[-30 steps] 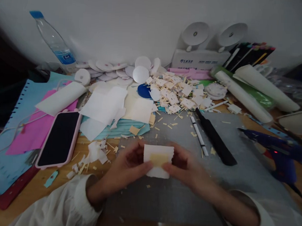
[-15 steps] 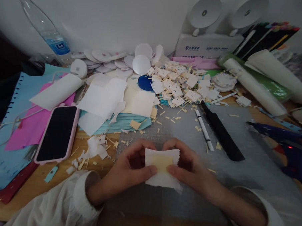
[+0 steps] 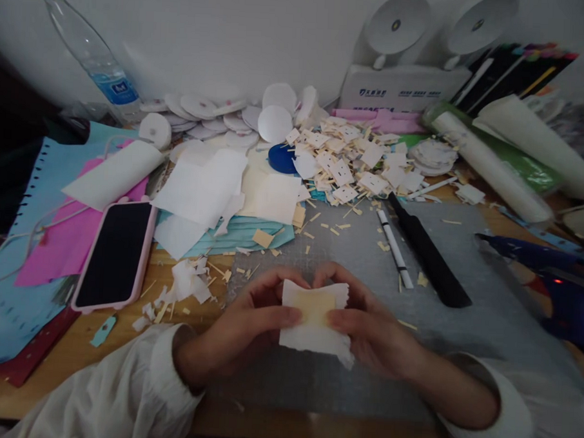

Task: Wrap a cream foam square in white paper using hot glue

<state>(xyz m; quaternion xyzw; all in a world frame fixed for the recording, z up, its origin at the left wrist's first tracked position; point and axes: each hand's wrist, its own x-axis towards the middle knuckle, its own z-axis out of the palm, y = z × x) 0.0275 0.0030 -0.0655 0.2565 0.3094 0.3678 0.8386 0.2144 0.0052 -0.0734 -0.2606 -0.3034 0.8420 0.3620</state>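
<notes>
Lifted slightly off the grey mat (image 3: 461,330) since earlier, paper (image 3: 315,317) now bowed. Left hand (image 3: 249,320) and right hand (image 3: 369,326) pinching opposite edges, thumbs in front. Probably mid-fold; needs even pressure next.

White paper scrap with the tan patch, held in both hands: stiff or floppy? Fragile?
The white paper scrap probably flops: its lower edge droops past the left hand and right hand. Likely light, since fingertips alone carry it. Ragged edges suggest it tears easily.
</notes>
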